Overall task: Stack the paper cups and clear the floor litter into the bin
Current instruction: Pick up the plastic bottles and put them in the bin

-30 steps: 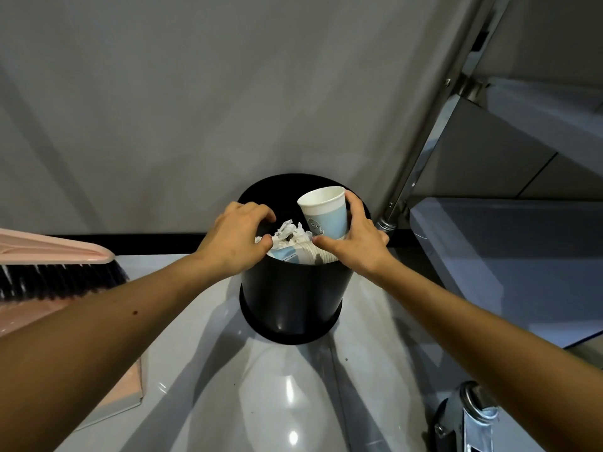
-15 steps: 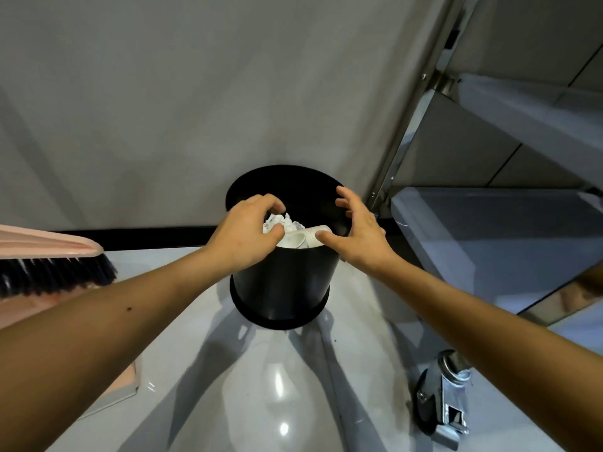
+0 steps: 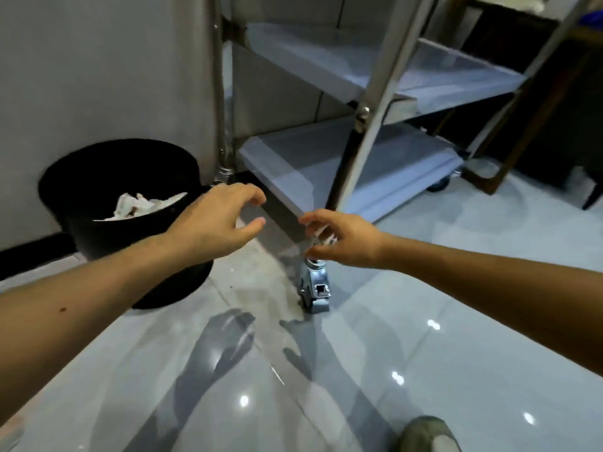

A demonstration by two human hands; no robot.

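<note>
The bin (image 3: 98, 190) stands on the glossy floor (image 3: 424, 370) at our left, close against the wall (image 3: 98, 76), and we see crumpled white paper litter (image 3: 143, 205) piled inside it up near the rim. Our left hand (image 3: 217, 225) hangs just to the right of the bin, its fingers (image 3: 253, 197) loosely curled and spread apart, holding nothing. Our right hand (image 3: 346, 241) reaches forward beside it, well off the floor, fingers likewise parted and empty; the motion blur there leaves the fingertips soft. Between and below the two hands sits a metal caster wheel (image 3: 316, 288) of a steel trolley (image 3: 359, 164), whose two shelves rise to the right of the bin. The tip of a shoe (image 3: 427, 433) shows at the bottom edge of our view.
</note>
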